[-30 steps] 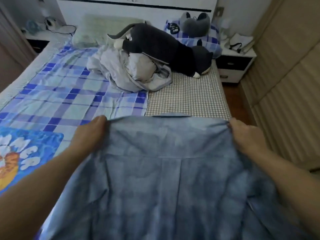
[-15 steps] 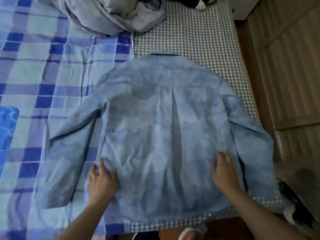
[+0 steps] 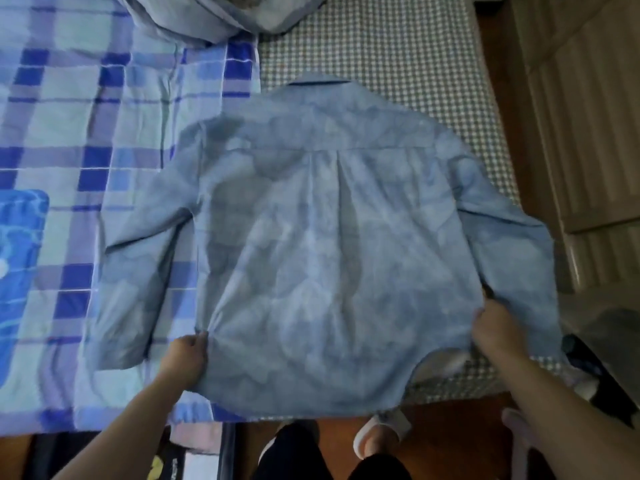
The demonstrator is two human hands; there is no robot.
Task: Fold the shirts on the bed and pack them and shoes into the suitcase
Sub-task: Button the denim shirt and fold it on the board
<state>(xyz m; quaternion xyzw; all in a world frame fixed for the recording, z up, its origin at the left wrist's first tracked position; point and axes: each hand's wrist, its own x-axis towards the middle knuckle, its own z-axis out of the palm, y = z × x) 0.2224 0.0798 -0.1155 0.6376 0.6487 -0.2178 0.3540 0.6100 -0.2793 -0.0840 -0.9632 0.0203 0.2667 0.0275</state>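
Observation:
A pale blue long-sleeved shirt (image 3: 322,244) lies spread back-up on the bed (image 3: 408,53), collar pointing away from me, both sleeves angled down at its sides. My left hand (image 3: 185,356) pinches the shirt's left side seam near the hem. My right hand (image 3: 498,332) grips the right side seam below the armpit, lifting the cloth a little. A heap of pale grey-blue clothes (image 3: 221,15) lies at the top of the view. A dark shoe (image 3: 595,368) shows on the floor at the right edge. No suitcase is in sight.
A blue plaid sheet (image 3: 86,140) covers the bed's left half, with a bright blue printed patch (image 3: 20,258) at the far left. Wooden wardrobe doors (image 3: 581,109) stand close on the right. My legs and a slipper (image 3: 377,434) are at the bed's foot.
The view tilted down from the headboard to the shirt. The shirt went from held up by its shoulders to lying flat, and my hands moved from pressing its lower back outward onto the side seams.

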